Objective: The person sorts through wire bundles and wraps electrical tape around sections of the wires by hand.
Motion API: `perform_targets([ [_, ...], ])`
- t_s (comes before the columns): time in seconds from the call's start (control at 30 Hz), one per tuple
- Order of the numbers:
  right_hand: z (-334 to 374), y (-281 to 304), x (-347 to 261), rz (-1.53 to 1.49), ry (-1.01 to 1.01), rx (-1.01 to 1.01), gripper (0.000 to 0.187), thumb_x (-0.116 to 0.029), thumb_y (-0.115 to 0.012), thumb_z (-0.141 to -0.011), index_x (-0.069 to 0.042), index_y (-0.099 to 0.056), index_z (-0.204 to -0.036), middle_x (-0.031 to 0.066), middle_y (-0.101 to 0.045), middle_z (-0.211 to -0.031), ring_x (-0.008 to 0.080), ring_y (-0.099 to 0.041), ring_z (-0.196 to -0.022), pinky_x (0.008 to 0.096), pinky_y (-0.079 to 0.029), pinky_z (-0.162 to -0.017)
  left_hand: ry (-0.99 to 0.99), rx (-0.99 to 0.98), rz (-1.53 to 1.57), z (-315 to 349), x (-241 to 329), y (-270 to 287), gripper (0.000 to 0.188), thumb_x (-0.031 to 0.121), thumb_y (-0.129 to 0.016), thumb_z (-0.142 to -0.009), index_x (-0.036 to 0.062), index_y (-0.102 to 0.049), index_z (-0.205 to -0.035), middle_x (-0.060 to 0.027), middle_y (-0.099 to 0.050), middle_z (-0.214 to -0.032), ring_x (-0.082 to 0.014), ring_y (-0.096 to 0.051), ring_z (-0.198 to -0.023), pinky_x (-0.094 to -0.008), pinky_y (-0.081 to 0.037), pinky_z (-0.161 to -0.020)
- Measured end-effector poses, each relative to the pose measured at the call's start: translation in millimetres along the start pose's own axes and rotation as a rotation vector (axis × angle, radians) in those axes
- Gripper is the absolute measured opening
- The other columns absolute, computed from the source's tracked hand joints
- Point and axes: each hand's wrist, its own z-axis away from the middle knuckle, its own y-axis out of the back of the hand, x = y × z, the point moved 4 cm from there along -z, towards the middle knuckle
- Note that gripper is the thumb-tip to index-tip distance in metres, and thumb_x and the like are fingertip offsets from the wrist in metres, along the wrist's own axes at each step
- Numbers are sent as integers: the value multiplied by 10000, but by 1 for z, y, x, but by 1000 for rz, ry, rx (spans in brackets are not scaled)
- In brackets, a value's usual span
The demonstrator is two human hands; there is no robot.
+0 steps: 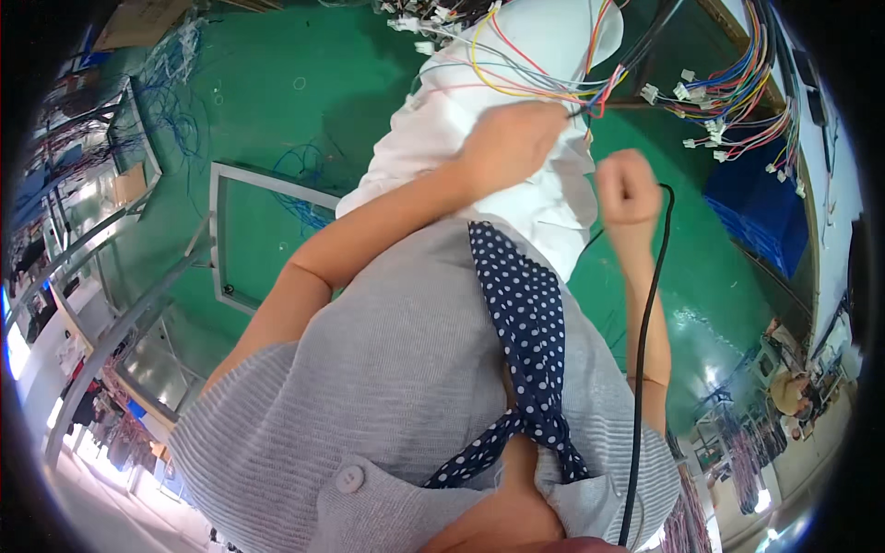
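Over my lap, my left hand [518, 143] is closed at the near end of a bundle of coloured wires [553, 89]. The wires are yellow, red, blue, pink and dark, and they cross my white trousers [442, 129]. A small red loop of wire sticks out just past the fingertips. My right hand [629, 187] is raised to the right, apart from the bundle. Its fingers are curled into a loose fist and slightly blurred; whether anything is in them is hidden. A black cable [650, 313] runs close beside my right forearm.
More wires with white connectors [714, 129] hang from the bench edge at the right, above a blue crate [761, 212]. Another connector cluster [419, 26] lies beyond my knees. At the left, a grey metal frame [218, 230] stands on the green floor [267, 120], near loose blue wires.
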Motion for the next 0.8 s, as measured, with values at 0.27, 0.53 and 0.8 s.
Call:
perform_targets([
  [0.27,-67,-10,-18,-1010,-310,66,206,-160,-508,-961,5,-575,-857,45,-597,-840,105,-536,-748,226,-425,-715,-183,30,-300,-35,26,92,270,90,-591,-817,22,-604,-1078,-126,-578,-1083,-267,-584,-995,-377,-490,-804],
  [0.53,-87,-31,46,-981,-424,57,249,-178,-517,-968,-10,-611,-811,26,-605,-798,78,-498,-719,210,-372,-669,-429,-139,-456,-63,-54,96,238,55,-577,-781,59,-629,-1014,-98,-595,-1004,-265,-584,-974,-371,-490,-792],
  [0.8,-94,-35,35,-1062,-406,74,262,-176,-499,-979,8,-615,-833,62,-624,-848,119,-538,-792,241,-405,-726,-228,-221,-215,-30,-46,106,139,137,-569,-896,55,-569,-1009,-93,-586,-974,-310,-573,-885,-388,-471,-765],
])
